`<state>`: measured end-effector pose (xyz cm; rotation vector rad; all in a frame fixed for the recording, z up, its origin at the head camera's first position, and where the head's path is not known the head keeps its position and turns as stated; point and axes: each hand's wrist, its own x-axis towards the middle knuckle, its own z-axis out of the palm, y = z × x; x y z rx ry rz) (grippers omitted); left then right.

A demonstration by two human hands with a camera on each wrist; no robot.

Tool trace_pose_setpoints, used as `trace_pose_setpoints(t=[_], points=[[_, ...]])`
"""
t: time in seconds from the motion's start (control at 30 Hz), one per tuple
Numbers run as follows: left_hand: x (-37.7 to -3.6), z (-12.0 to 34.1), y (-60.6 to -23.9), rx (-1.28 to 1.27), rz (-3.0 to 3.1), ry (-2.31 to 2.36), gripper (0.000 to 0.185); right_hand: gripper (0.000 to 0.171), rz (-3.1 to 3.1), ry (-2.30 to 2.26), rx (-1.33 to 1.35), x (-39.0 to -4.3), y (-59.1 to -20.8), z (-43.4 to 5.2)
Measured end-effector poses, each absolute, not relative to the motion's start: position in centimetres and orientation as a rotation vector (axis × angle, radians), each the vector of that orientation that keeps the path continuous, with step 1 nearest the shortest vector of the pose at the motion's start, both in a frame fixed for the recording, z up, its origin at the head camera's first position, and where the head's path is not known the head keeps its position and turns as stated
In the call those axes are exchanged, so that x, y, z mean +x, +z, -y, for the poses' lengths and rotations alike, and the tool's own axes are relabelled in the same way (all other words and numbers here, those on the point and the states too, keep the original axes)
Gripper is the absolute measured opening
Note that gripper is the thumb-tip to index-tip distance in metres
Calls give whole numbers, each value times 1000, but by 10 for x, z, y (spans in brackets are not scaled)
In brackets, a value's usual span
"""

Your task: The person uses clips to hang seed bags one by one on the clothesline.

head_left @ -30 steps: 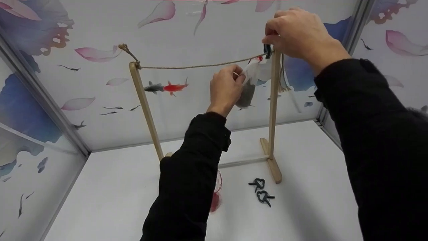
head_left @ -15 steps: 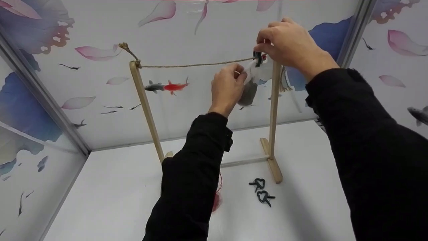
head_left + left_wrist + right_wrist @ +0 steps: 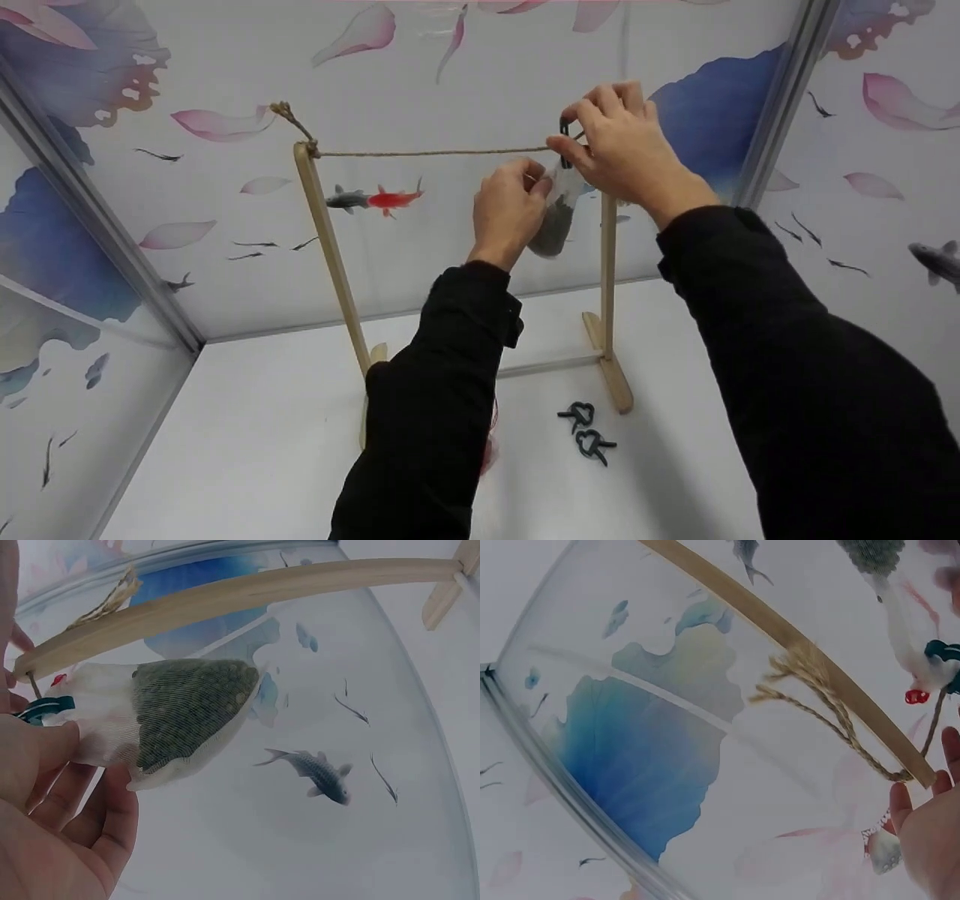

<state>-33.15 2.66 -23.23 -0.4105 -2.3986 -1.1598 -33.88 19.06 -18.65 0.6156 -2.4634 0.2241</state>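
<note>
A white mesh bag (image 3: 195,712) filled with dark green grains hangs at the twine line (image 3: 435,153), near the right post of a wooden stand. My left hand (image 3: 508,206) pinches the side of its pale upper part between thumb and fingers. A dark clip (image 3: 565,154) sits over the line and the bag's top; in the left wrist view the clip (image 3: 49,709) looks dark teal. Thumb and index finger of my right hand (image 3: 626,150) pinch the clip's upper end. The bag's red tip (image 3: 916,697) shows beside the clip in the right wrist view.
Two more dark clips (image 3: 586,431) lie on the white table (image 3: 247,435). A reddish bag (image 3: 489,456) is mostly hidden behind my left sleeve. The stand has a left post (image 3: 330,255) and a right post (image 3: 608,285). Printed panels (image 3: 247,60) enclose the table.
My right hand has moved left and down along the line with the clip, away from the right post. The clip now covers the bag's top. My left hand has barely moved.
</note>
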Motion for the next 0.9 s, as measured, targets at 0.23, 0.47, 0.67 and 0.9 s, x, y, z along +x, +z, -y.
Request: trace_pose_setpoints(t=[0.23, 0.47, 0.67, 0.9], points=[[-331, -27, -240, -417, 2406, -1167, 13, 54, 2253, 287, 629, -349, -215, -188], [-329, -29, -251, -422, 2419, -1190, 13, 59, 2067, 179, 634, -356, -243, -189], [-328, -31, -262, -419, 2440, -1201, 13, 64, 1914, 238, 617, -359, -267, -189], [-328, -29, -281, -427, 2429, -1159, 28, 67, 1821, 368, 665, -356, -299, -181]])
